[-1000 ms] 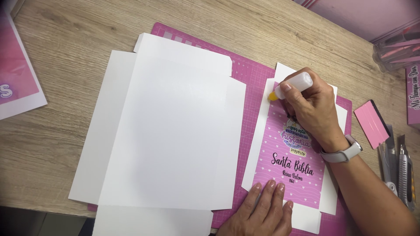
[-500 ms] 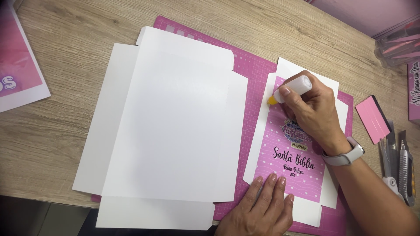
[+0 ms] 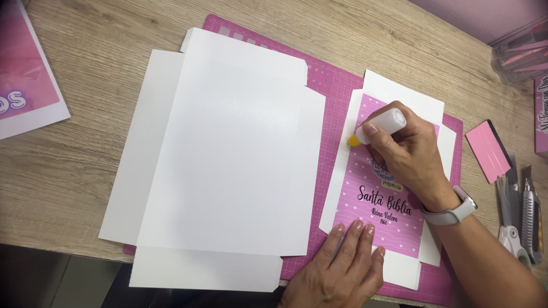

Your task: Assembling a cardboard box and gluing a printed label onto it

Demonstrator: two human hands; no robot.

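Head camera looks down on a pale wooden desk (image 3: 91,148) with a pink gridded cutting mat (image 3: 337,85) on it. The right hand (image 3: 408,151) is closed in a firm grip around a small translucent glue bottle with a yellow tip (image 3: 381,126), and the tip touches the left edge of the pink printed card with white border flaps (image 3: 381,222), near its upper part. The left hand (image 3: 342,265) lies flat and open, holding nothing, with the fingertips (image 3: 355,228) pressing on the lower left corner of the same card.

I judge that the main risk is too much glue: if the right hand squeezes hard while the tip stands in one place, a blob can form and run onto the printed pink face or onto the mat below. The tip is right at the border between the pink print and the white flap, so a small slip to the right would mark the print. If the left hand lifts, the card can slide under the tip. The large white cut cardboard sheet (image 3: 228,165) lies just beside the card on the left, so a drop could also land there.

The card lies directly under the right hand, reaching from above the knuckles down to the left hand. A pink flat scraper (image 3: 488,151) and grey cutter knives (image 3: 528,214) lie to the right, apart from both hands.
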